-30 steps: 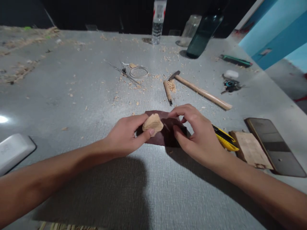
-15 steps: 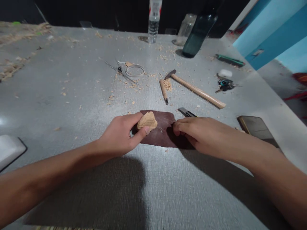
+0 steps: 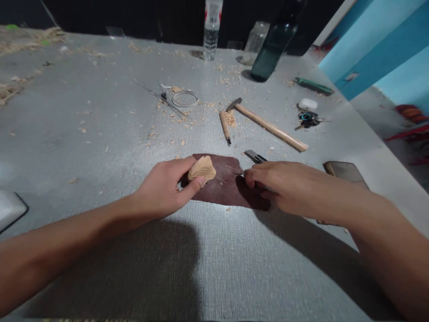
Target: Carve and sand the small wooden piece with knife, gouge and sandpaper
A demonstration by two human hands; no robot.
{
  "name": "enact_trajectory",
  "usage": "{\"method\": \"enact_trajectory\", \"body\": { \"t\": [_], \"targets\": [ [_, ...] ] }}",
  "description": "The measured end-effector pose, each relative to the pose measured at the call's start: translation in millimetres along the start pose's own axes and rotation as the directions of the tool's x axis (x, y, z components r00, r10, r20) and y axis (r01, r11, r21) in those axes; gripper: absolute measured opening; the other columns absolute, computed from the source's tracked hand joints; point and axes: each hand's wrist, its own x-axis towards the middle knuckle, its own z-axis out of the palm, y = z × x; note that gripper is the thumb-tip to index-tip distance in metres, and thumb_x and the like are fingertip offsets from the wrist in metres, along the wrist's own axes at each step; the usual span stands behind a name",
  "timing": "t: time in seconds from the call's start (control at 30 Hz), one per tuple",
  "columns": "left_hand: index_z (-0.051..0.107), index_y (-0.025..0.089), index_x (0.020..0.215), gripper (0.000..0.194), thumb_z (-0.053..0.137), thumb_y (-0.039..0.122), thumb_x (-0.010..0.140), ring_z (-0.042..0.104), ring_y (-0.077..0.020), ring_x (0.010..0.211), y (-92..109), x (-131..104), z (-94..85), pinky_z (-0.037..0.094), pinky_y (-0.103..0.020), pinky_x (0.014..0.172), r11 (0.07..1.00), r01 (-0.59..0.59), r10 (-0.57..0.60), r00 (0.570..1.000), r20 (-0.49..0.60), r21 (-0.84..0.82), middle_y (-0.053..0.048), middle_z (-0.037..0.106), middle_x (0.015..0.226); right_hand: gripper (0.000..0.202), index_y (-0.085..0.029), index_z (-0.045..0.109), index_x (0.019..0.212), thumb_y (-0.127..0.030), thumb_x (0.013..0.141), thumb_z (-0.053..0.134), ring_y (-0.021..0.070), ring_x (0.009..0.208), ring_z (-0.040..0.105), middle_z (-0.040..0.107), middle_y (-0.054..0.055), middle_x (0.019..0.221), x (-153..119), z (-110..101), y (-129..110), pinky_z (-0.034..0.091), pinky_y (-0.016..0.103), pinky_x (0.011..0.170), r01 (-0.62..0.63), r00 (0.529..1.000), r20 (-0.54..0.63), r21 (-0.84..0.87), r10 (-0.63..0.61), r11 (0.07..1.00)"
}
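A small carved piece of light wood point(image 3: 202, 169) is gripped between the thumb and fingers of my left hand point(image 3: 167, 184), over the left part of a dark red-brown sheet point(image 3: 221, 190) on the grey table. My right hand point(image 3: 278, 183) is closed at the sheet's right edge, its fingers curled; what they pinch, if anything, is too small to make out. A short slit or fold shows in the sheet beside those fingertips. Just beyond my right hand lies a utility knife point(image 3: 255, 156), partly covered by it.
A hammer point(image 3: 271, 127), a wooden-handled chisel point(image 3: 225, 128), coiled wire point(image 3: 185, 99) and wood chips lie farther back. Bottles point(image 3: 211, 42) and a glass jar point(image 3: 256, 42) stand behind. Keys point(image 3: 309, 120) and a dark flat object point(image 3: 346, 173) lie right.
The whole view has shifted slightly left. My right hand has moved a little away from the sheet's middle, baring more of its right edge. My left hand keeps the wood piece.
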Motion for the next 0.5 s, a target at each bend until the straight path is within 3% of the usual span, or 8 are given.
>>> {"method": "enact_trajectory", "body": {
  "t": [0.2, 0.4, 0.5],
  "targets": [
    [0.058, 0.02, 0.083, 0.022, 0.061, 0.035, 0.099, 0.045, -0.0111, 0.058, -0.6, 0.4, -0.6, 0.033, -0.026, 0.057, 0.999, 0.018, -0.018, 1.0, 0.0, -0.036, 0.005, 0.054, 0.067, 0.03, -0.025, 0.067, 0.116, -0.013, 0.091, 0.059, 0.0249, 0.098, 0.07, 0.076, 0.005, 0.11, -1.6, -4.4, -10.4, 0.045, 0.033, 0.078, 0.031, 0.985, -0.169, 0.049, -0.022, 0.998],
    [0.064, 0.019, 0.09, 0.02, 0.061, 0.035, 0.1, 0.051, -0.0111, 0.063, -3.3, -1.1, 0.7, 0.037, -0.025, 0.059, 0.992, -0.024, 0.021, 0.999, -0.03, -0.127, 0.004, 0.061, 0.071, 0.022, -0.024, 0.07, 0.114, -0.023, 0.093, 0.065, 0.0274, 0.097, 0.071, 0.077, 0.007, 0.108, 7.0, -28.2, -40.8, 0.045, 0.034, 0.077, 0.003, 0.98, -0.197, -0.011, -0.005, 1.0],
    [0.066, 0.018, 0.093, 0.022, 0.061, 0.038, 0.1, 0.055, -0.0111, 0.065, -4.0, -1.8, -0.4, 0.039, -0.024, 0.06, 0.974, -0.024, 0.013, 0.999, -0.049, -0.224, 0.004, 0.064, 0.074, 0.022, -0.022, 0.071, 0.115, -0.032, 0.097, 0.066, 0.0259, 0.092, 0.071, 0.078, 0.007, 0.101, 22.6, -36.5, -51.2, 0.044, 0.032, 0.075, -0.024, 0.958, -0.284, 0.057, 0.039, 0.998]
  ]
}}
